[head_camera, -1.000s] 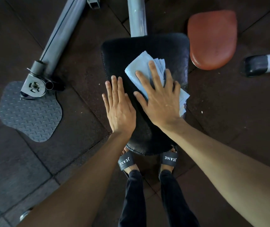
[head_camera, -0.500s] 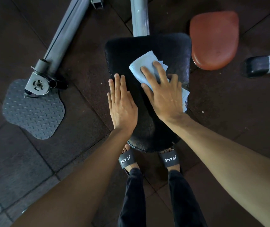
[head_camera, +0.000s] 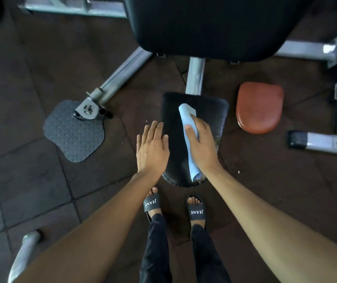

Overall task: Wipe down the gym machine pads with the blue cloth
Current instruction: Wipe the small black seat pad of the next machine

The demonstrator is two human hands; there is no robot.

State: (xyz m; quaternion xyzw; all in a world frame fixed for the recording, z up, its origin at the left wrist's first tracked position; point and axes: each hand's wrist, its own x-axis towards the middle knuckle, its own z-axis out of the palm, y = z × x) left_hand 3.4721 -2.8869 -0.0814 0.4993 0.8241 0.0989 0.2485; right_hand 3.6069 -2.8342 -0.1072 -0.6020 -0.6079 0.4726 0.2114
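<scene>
A small black seat pad (head_camera: 212, 111) sits at the middle of the view on a grey post. The blue cloth (head_camera: 188, 119) lies bunched into a long strip down the pad's middle. My right hand (head_camera: 202, 146) grips the cloth, thumb over its left side, and presses it on the pad. My left hand (head_camera: 152, 148) lies flat with fingers together on the pad's left edge, holding nothing. A larger black back pad (head_camera: 214, 27) fills the top of the view.
An orange-brown pad (head_camera: 259, 108) stands to the right. A grey frame bar with a checkered foot plate (head_camera: 73, 131) lies left. White machine frame (head_camera: 326, 142) is at the right. My sandalled feet (head_camera: 173, 207) stand just below the seat pad on dark rubber tiles.
My right hand went from flat on the spread cloth to gripping it bunched into a strip. The view pulled back and up, showing the back pad. My left hand slid to the pad's left edge.
</scene>
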